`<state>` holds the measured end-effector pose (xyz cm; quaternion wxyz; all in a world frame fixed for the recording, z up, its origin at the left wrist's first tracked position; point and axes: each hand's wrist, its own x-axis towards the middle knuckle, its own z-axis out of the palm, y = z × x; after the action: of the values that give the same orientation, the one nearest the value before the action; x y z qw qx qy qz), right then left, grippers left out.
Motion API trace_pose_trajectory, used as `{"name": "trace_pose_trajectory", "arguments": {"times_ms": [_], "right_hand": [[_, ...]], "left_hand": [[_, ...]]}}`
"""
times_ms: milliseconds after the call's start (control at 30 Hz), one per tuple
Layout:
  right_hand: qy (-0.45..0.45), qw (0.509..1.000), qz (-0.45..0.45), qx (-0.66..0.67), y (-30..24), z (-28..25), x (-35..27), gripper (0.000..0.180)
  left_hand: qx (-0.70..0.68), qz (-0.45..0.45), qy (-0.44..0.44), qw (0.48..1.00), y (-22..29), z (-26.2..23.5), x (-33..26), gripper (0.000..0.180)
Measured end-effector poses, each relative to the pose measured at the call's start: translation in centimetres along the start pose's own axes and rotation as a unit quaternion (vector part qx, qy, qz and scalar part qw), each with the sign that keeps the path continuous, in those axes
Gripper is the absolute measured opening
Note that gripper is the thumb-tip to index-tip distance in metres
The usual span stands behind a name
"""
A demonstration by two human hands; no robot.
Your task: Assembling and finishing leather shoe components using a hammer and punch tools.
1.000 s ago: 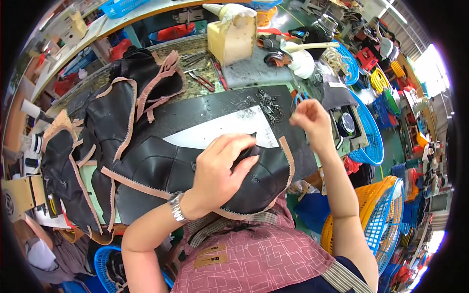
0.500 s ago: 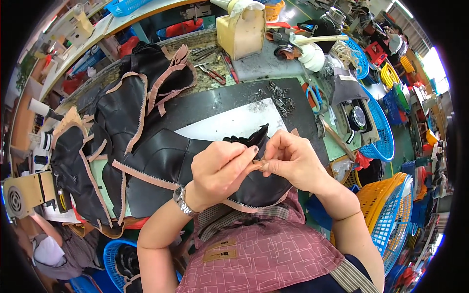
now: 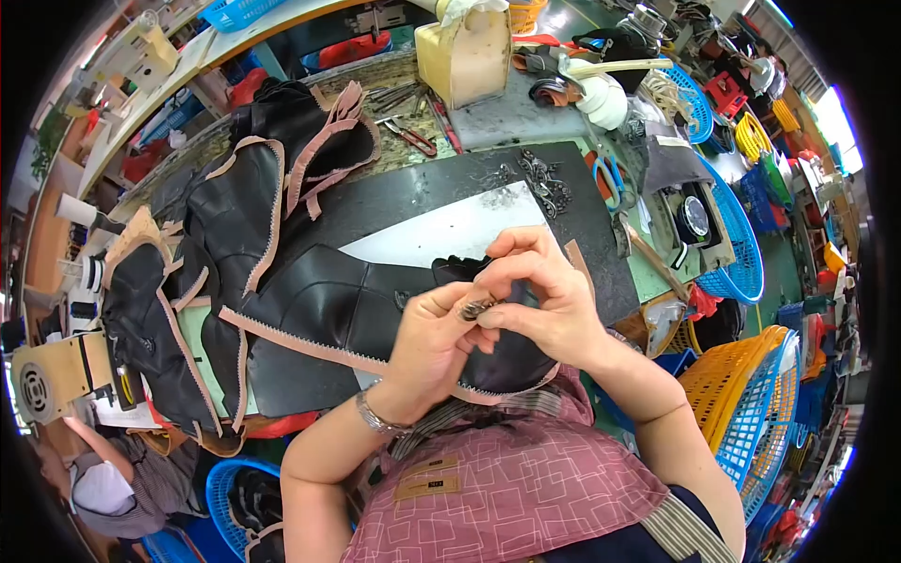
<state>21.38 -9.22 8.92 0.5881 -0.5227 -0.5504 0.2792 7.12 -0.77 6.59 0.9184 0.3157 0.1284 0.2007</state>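
My left hand and my right hand meet above the front of the bench, both closed in a pinch. Between their fingertips is a small dark metal piece, partly covered, its exact kind unclear. Below them lies a black leather boot upper with a pinkish zigzag-cut edge; its right part is partly hidden by my hands. Beyond them, a white sheet lies on a black board. Several small dark metal pieces are heaped on the board's far right.
More black uppers lie to the left. Red-handled pliers, blue-handled scissors and a hammer lie around the board. A cream block stands behind. Orange and blue baskets are at right; another person sits at lower left.
My hands have shifted from the upper's pinkish edge to the small metal piece, which now shows between my fingertips. My left hand has turned and moved slightly nearer; the upper's raised black edge has lowered.
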Motion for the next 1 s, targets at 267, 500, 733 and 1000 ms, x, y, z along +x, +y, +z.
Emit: {"name": "trace_pose_trajectory", "arguments": {"times_ms": [267, 500, 733, 1000], "right_hand": [[-0.009, 0.992, -0.035, -0.121, -0.6, 0.1, 0.3, 0.013], [0.069, 0.981, 0.165, 0.07, -0.7, 1.7, -0.6, 0.027], [0.106, 0.989, -0.032, 0.098, 0.1, 2.2, -1.8, 0.018], [-0.014, 0.881, -0.366, -0.298, 0.2, 0.1, -0.9, 0.028]], "left_hand": [[0.281, 0.233, 0.094, 0.926, 0.6, -0.3, -0.8, 0.023], [0.507, 0.348, 0.087, 0.784, 0.6, 0.3, -1.3, 0.015], [0.535, 0.43, 0.112, 0.719, 0.2, 0.6, -0.9, 0.016], [0.394, 0.241, 0.092, 0.882, 0.0, 0.0, -1.9, 0.007]]}}
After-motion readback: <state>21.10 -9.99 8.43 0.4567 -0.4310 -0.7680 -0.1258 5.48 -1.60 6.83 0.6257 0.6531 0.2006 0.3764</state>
